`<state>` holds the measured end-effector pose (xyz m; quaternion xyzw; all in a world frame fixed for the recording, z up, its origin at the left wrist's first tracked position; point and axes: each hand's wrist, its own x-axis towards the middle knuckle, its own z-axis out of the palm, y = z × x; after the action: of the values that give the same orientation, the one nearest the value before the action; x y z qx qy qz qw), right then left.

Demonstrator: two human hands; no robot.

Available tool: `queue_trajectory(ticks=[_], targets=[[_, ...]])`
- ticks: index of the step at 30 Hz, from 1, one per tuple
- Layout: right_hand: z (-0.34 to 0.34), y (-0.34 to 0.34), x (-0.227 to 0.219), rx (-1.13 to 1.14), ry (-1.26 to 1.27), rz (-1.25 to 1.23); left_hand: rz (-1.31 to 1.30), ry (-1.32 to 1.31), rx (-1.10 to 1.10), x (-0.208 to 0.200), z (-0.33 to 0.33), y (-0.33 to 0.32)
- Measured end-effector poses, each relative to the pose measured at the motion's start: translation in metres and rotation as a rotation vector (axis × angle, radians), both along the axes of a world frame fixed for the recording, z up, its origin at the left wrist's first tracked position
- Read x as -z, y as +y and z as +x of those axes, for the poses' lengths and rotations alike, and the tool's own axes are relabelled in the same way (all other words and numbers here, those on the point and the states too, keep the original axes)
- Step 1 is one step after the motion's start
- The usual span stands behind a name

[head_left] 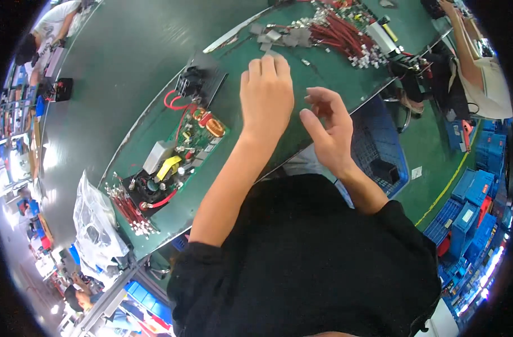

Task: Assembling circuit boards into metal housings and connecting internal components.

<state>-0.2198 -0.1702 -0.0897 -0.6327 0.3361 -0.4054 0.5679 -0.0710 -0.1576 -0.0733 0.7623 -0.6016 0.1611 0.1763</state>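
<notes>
My left hand [266, 98] is over the green bench top, back upward and fingers curled down. Its fingertips are hidden, so what they hold, if anything, does not show. To its right is my right hand [334, 132], thumb and curved fingers apart with nothing seen between them. A green circuit board [216, 147] with a copper-wound coil, a yellow-wrapped part and red wires lies left of my left forearm. Beyond it sits a black part with a red wire loop [190, 81], close to a dark flat plate [217, 90].
A bundle of dark red wires with white connectors [340, 36] lies at the far right of the bench, beside grey pads [296, 37]. Another wire bundle [132, 210] and a clear plastic bag [96, 224] are at the left. A blue crate [399, 160] stands below the bench's right edge.
</notes>
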Motion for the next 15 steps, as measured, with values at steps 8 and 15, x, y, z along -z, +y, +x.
queue_trajectory(ticks=[8, 15], targets=[[0.018, -0.101, -0.008, 0.078, 0.284, -0.675, 0.02, 0.097, -0.287, 0.019, 0.008, -0.043], [0.055, -0.158, 0.02, -0.072, 0.446, -1.121, -0.073, 0.574, 0.08, -0.014, -0.006, 0.062]])
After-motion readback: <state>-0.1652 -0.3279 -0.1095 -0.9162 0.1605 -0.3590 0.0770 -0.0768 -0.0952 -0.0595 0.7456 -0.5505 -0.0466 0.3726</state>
